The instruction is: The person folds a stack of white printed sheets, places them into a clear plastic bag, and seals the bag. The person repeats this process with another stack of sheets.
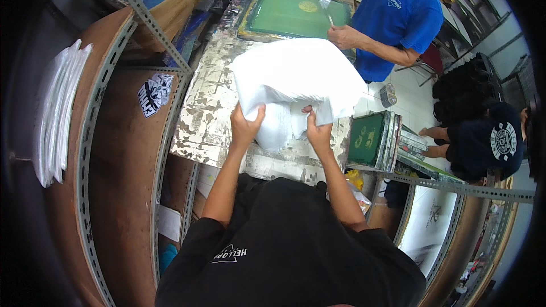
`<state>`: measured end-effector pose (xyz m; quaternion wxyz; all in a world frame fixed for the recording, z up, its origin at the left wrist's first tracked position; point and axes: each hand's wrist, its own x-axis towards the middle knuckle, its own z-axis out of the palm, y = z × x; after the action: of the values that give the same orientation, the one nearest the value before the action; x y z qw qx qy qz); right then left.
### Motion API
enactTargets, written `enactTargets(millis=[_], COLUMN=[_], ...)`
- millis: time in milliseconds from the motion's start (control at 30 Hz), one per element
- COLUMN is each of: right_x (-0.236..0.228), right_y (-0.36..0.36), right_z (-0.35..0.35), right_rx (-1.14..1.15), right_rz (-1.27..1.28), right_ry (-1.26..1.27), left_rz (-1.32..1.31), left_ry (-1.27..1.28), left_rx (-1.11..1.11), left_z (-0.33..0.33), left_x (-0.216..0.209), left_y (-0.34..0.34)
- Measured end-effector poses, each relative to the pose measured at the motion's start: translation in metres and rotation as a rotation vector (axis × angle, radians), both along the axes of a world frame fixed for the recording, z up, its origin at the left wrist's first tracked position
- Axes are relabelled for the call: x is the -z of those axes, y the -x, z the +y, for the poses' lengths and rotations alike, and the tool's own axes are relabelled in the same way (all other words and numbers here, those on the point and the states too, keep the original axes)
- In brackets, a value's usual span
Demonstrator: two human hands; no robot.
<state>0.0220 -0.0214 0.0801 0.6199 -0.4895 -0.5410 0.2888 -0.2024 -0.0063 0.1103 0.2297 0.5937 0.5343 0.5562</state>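
Note:
A white cloth [296, 68], bunched and folded over at its near side, is held up in front of me over the worktable [210, 96]. My left hand [245, 125] is closed on its near left edge, thumb up. On the right, my right hand [318, 131] pinches the near edge of the same cloth. Between my hands the cloth sags, with a gap under the fold where a bit of finger shows. Whether it is a garment I cannot tell.
A green printing screen [284, 11] lies at the table's far end. A person in a blue shirt [392, 17] stands there with a flat tool. More framed screens [369, 139] lean at the right, near another person. Metal shelving [122, 136] with white sheets [60, 113] stands left.

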Motion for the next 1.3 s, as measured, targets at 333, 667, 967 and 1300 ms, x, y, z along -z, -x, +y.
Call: enactTargets(millis=[333, 667, 967, 1300], right_x=[-0.082, 0.107, 0.09, 0.093], right_y=[-0.069, -0.112, -0.09, -0.099], right_z=[0.067, 0.056, 0.055, 0.056], right_rx=[-0.469, -0.186, -0.074, -0.021], right_rz=[0.5, 0.428, 0.386, 0.413], right_ry=[0.757, 0.909, 0.88, 0.9], left_rz=[-0.253, 0.73, 1.19, 0.042], left_ry=[0.665, 0.151, 0.108, 1.004], left_rx=[0.244, 0.143, -0.035, -0.005], left_z=[0.084, 0.023, 0.052, 0.102], left_x=[0.024, 0.09, 0.13, 0.11], left_y=[0.08, -0.099, -0.046, 0.201])
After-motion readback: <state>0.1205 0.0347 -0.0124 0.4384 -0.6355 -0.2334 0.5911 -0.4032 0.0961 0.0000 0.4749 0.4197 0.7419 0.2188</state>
